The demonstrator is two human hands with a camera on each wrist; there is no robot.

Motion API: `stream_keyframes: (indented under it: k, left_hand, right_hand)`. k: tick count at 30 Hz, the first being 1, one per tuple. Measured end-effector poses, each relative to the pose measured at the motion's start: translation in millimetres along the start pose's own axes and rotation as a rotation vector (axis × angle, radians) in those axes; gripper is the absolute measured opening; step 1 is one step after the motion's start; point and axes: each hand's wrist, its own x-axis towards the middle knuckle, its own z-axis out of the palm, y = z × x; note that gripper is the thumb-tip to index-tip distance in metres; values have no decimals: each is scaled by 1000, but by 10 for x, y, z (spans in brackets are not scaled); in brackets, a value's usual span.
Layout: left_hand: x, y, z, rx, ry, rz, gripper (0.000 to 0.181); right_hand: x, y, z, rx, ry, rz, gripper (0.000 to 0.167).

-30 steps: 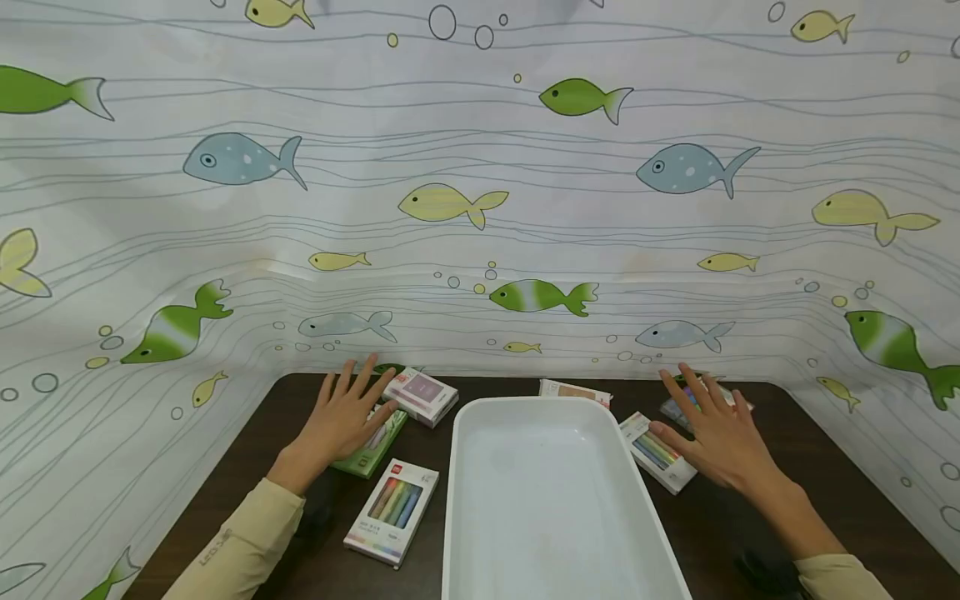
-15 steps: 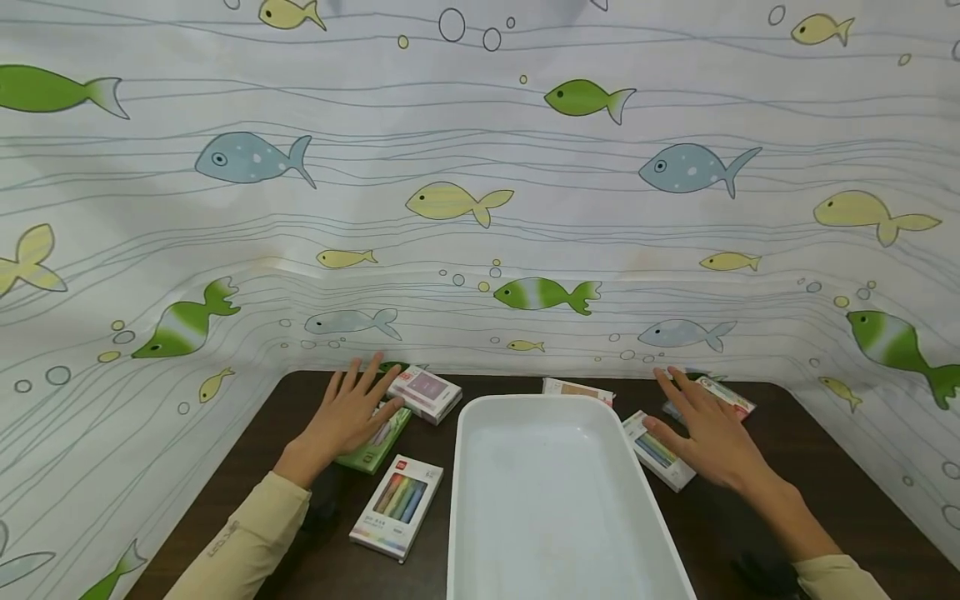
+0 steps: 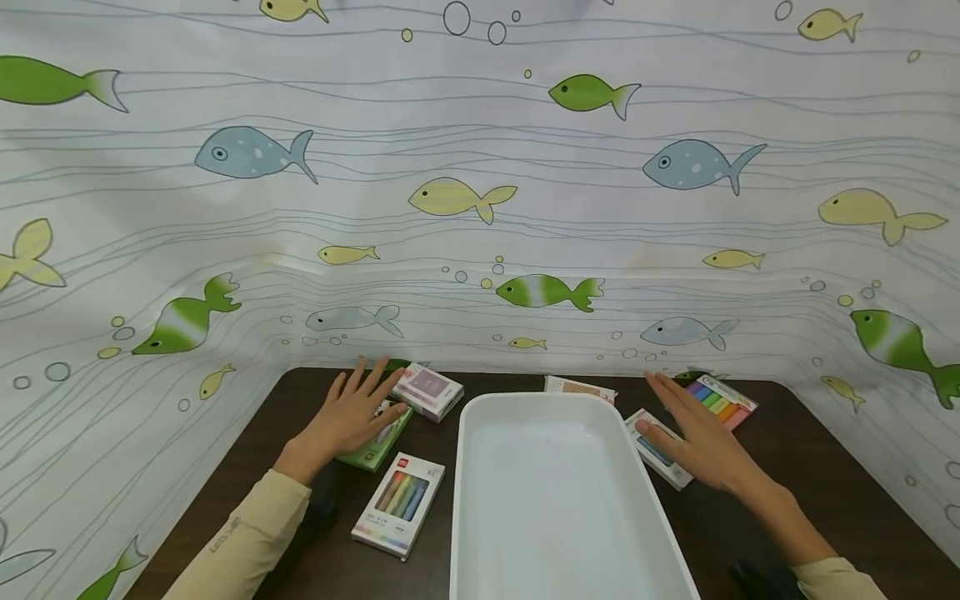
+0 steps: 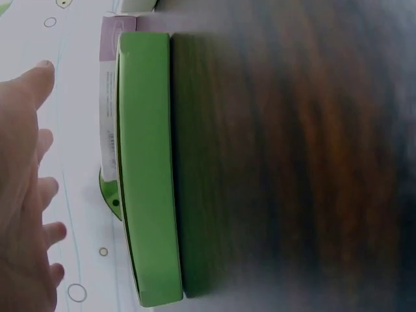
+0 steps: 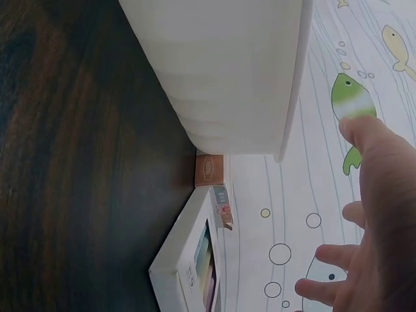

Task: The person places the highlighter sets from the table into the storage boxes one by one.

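Could go wrong, at a guess, to the left of the white, glossy, rectangular tray (image 3: 562, 500): might lower the left hand (image 3: 342, 422) too far forward and catch the white cardboard box with a lilac panel (image 3: 429, 390) along with the flat green cardboard box (image 3: 371, 455), owing to their close lie. To the right of the tray, might press the slim white cardboard box with a window of coloured sticks (image 3: 662, 463) into the tray's wall, through a sideways approach of the right hand (image 3: 701, 446) in so narrow a space.

Hovers left of the tray with the left hand, with straight, spread fingers, gripping nothing; in the left wrist view, shows the green box beneath and apart from the fingers. Hovers right of the tray with the right hand, with straight fingers and a thumb held away, likewise without a hold; shows the windowed box below the thumb, partly covered in the head view, with a gap between in the right wrist view. Displays, farther right of the tray, a flat rainbow-striped pack (image 3: 723, 406) partly behind the fingers.
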Motion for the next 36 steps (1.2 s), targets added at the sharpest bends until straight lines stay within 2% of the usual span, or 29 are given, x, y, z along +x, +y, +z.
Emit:
stream_keyframes:
  k: [6,11,18,21,28,36]
  left_hand:
    - [-25,-43,-1,-47,1,12,73]
    - [-50,-98,33,-100,-69,14,75]
    - [-23,-215,82,-150,-93,49,74]
    - [-5,-259,106,-139,-129,37,76]
    - [-41,-200,21,-167,-163,9,77]
    - [-38,-230,12,-188,-189,1,77]
  right_hand:
    - [22,17,11,64,-35,18,81]
    - [33,9,31,131,-55,6,80]
    - [60,-52,5,167,-52,-19,76]
    - [53,-61,14,178,-45,-23,74]
    - [15,-56,63,238,-44,-24,69]
    - [8,-109,81,311,-70,-17,65]
